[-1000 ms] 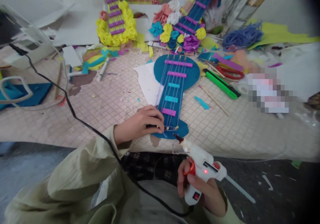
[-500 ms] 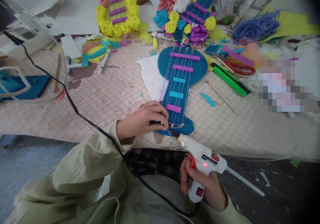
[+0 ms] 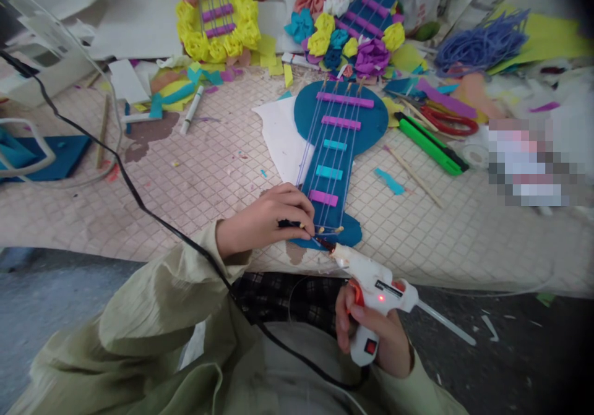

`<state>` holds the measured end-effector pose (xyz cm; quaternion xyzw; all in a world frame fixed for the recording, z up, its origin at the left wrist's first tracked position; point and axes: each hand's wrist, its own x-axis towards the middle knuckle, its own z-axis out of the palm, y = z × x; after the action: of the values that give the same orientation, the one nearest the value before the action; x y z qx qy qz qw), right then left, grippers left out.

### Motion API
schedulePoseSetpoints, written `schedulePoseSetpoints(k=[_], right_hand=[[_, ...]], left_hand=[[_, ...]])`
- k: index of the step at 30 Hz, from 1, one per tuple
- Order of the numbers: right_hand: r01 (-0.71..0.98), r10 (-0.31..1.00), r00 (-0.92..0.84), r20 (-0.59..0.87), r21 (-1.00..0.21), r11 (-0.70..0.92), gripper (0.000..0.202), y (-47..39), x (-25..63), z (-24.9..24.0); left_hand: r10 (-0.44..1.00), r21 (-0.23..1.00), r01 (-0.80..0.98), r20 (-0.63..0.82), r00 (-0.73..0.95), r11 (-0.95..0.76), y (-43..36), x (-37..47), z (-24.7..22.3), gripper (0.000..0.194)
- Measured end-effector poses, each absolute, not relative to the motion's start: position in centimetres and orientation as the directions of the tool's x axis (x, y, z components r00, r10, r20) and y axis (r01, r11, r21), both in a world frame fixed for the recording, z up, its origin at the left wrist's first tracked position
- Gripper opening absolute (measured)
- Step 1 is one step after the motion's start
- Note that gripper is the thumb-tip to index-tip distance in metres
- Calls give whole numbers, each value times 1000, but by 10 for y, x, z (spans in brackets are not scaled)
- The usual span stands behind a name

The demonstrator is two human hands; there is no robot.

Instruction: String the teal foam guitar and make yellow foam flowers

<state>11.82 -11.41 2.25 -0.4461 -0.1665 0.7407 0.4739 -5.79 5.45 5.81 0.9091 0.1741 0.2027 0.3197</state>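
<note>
A blue guitar-shaped craft piece lies on the table, with purple and light-blue strips across it and lilac strings along its length. At its near end, the fingers of my left hand are pinched together beside small wooden pegs; what they hold is too small to make out. My right hand is wrapped round the handle of a white glue gun with a red light on. The gun's nozzle points left, close to my left fingertips. A glue stick sticks out of its back.
A black cable crosses the left side. To the right lie a green cutter, red-handled scissors and a wooden stick. Flowered craft guitars, paper scraps and blue-violet yarn are along the back.
The view has shifted slightly. My right hand and the glue gun have tilted a little, while my left hand stays at the near end of the blue piece.
</note>
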Motion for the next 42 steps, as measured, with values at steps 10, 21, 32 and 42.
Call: schedulePoseSetpoints(k=[10, 21, 32, 42], right_hand=[[-502, 845, -153, -512, -696, -513, 22, -114, 118, 25], [-485, 860, -131, -493, -725, -489, 21, -114, 117, 26], [-515, 849, -130, -512, -697, -499, 23, -116, 117, 25], [-498, 852, -144, -503, -707, -502, 24, -119, 117, 24]], left_hand=[[440, 652, 176, 267, 857, -738, 54, -58, 58, 11], [444, 652, 184, 260, 857, -736, 55, -58, 58, 12], [452, 663, 186, 253, 855, -725, 54, -57, 61, 11], [445, 658, 178, 262, 856, -731, 54, -57, 60, 11]])
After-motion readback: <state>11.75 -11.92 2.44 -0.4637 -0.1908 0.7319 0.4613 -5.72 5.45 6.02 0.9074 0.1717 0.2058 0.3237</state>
